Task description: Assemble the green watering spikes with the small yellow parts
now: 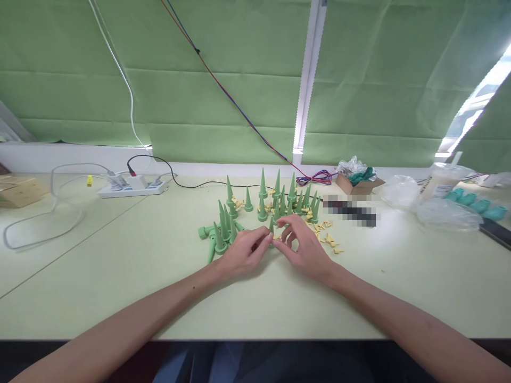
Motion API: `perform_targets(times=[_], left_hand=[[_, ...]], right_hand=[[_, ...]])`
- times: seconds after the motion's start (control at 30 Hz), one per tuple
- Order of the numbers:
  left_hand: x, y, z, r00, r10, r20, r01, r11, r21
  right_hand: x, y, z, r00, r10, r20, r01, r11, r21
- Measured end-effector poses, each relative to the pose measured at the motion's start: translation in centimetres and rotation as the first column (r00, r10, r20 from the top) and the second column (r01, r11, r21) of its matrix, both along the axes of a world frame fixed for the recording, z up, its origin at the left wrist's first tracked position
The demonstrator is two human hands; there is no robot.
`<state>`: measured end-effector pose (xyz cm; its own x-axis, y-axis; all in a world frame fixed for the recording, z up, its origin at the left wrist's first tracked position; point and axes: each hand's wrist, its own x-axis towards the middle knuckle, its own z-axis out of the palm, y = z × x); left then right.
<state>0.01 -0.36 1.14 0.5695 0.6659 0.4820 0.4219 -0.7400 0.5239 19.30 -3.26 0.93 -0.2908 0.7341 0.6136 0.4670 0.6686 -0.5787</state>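
Green cones [262, 185] on round bases stand upright in a cluster beyond my hands, with small yellow pieces [329, 240] among them and to their right. My left hand [248, 248] is closed, thumb against the fingers, around the lower part of a green cone [271, 225]. Close on its right, my right hand [300, 243] has its thumb and index fingertip near that cone, with a bit of yellow between them; its other fingers are curled. More green cones [220, 240] stand beside my left hand, and a few lie on their sides.
A power strip [133, 189] with cables lies at the back left, near a cardboard box [22, 192]. Toward the back right are a small open box [359, 184], coiled wires [316, 177], plastic bags [449, 214], a cup [439, 181], teal pieces [475, 199] and a dark phone-like object [496, 232].
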Motion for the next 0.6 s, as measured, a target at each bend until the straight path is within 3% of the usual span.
perform_targets(times=[0.17,0.6], left_hand=[[0.03,-0.06,0.11,1.000,0.003,0.004,-0.003,1.000,0.004],[0.04,0.13,-0.08,0.999,0.045,0.021,-0.045,0.999,0.009]], right_hand=[[-0.15,-0.14,0.01,0.999,-0.002,0.033,0.003,0.999,-0.050],[-0.18,0.20,-0.32,1.000,-0.020,-0.001,0.020,0.999,0.032]])
